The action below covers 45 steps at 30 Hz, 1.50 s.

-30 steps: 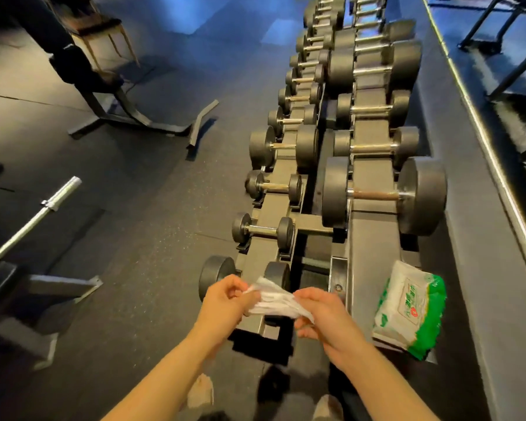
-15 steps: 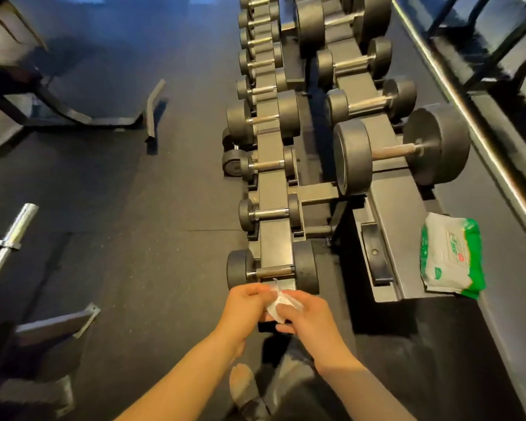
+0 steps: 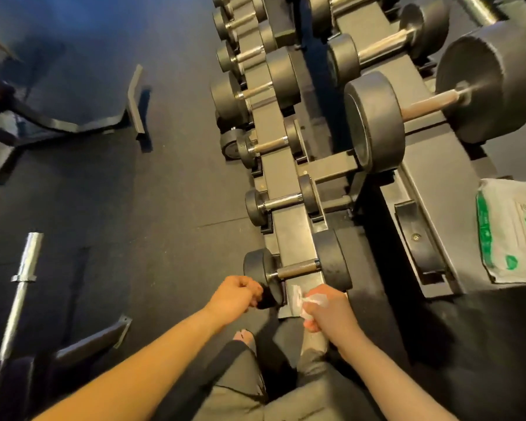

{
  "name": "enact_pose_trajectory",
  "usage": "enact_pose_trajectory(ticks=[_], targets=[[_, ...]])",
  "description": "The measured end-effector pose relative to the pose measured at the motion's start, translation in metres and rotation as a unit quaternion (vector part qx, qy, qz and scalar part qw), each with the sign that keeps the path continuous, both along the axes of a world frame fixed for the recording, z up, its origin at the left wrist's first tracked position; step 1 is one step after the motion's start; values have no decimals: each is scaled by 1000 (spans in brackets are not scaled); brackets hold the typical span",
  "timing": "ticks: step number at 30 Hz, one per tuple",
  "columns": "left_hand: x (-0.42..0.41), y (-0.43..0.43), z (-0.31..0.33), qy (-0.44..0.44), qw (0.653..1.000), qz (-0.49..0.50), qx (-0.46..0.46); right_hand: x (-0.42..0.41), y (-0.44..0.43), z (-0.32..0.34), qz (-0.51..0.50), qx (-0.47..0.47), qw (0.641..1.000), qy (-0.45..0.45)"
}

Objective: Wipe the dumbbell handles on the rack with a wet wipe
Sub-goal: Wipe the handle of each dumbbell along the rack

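Note:
The nearest dumbbell (image 3: 298, 268) lies across the low tier of the black rack (image 3: 286, 220), with a dull metal handle between two black heads. My left hand (image 3: 236, 294) has its fingers curled at the lower edge of that dumbbell's left head; a grip on it does not show. My right hand (image 3: 327, 309) holds a crumpled white wet wipe (image 3: 302, 299) just below the handle, over the rack's near end. Several more dumbbells run up the rack, among them a big one (image 3: 431, 104) on the upper tier.
A green and white pack of wipes (image 3: 513, 232) lies on the upper tier's near end at the right. A barbell sleeve (image 3: 23, 278) sticks up at the left. A bench frame (image 3: 73, 126) stands on the dark rubber floor. My legs are below.
The view has closed in on the rack's near end. My hands have parted: the left one let go of the wipe and moved to the dumbbell's left head, while the right one keeps the wipe.

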<state>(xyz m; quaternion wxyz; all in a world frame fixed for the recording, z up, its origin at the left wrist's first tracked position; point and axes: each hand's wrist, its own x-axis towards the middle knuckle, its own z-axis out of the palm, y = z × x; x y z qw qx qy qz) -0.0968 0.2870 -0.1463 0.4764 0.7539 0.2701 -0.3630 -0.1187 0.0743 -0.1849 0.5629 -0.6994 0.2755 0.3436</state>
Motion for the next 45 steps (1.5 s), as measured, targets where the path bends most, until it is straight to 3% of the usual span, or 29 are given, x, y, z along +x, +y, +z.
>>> enact_pose_trajectory(ticks=[5,9,15,20,25,29,32,34,37,38,40,44,45], targets=[[40,44,-58,-52,976,-163,131,-7,23,-38,-174,-1,984,46],[66,49,-105,-139,952,-233,142,-10,57,-70,-303,-38,952,21],[78,29,-165,-225,947,-182,136,13,94,-115,-142,-164,966,-141],[64,4,-187,-265,952,-58,144,16,93,-153,78,-260,937,-221],[53,4,-184,-292,938,-88,167,3,84,-163,231,-330,860,-313],[42,-5,-181,-304,936,-43,175,28,73,-161,344,-389,758,-394],[38,-8,-185,-323,924,-43,202,61,77,-157,412,-430,700,-394],[35,-8,-188,-331,919,-40,212,83,86,-159,445,-427,695,-369],[34,-10,-189,-330,918,-35,216,98,88,-159,456,-366,753,-300],[34,-10,-188,-330,918,-34,217,93,84,-158,460,-355,755,-303],[34,-10,-187,-333,917,-36,218,75,72,-160,460,-350,736,-352],[36,-10,-186,-327,915,-42,232,42,51,-168,460,-332,665,-486],[36,-10,-186,-324,915,-44,235,45,52,-168,461,-326,665,-488]])
